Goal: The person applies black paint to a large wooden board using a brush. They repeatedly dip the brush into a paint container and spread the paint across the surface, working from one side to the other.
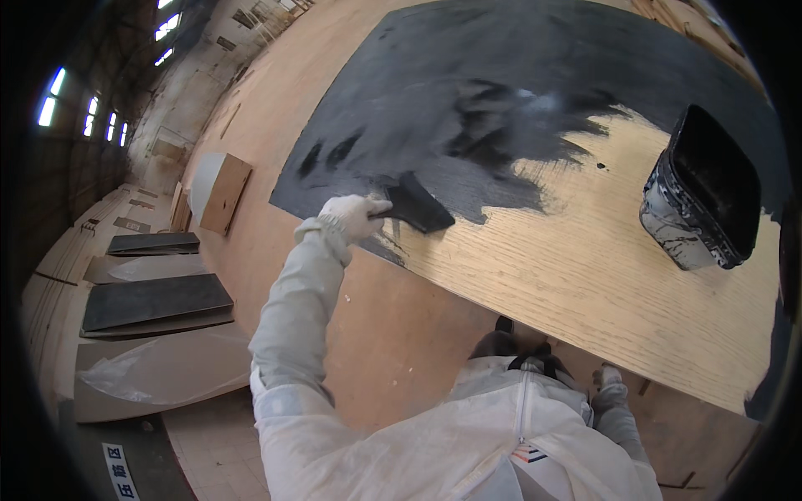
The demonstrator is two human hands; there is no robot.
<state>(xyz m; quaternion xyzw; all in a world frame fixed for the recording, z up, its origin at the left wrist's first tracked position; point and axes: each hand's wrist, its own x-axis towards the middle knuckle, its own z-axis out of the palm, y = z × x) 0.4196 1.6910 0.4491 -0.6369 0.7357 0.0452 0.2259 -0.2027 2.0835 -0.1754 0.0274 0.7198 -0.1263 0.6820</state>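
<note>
My left hand (355, 219), in a white glove, is closed round the handle of a wide, flat paintbrush (418, 205) coated in black. The brush rests on the near left part of a big wood-grain board (535, 263), where black paint (384, 108) meets bare pale wood. Wet, glossy patches and ragged strokes show in the paint. My right hand (608, 376) hangs low beside the board's near edge, small and dark in view, so its fingers cannot be made out. On the right of the board stands a paint-smeared bucket (681, 225), black inside.
To the left on the floor lie several dark and brown panels (159, 302), some under clear plastic sheeting (167, 367). A box-like block (224, 194) with a wooden side stands beyond them. Timber strips (702, 37) lie past the board's far right edge.
</note>
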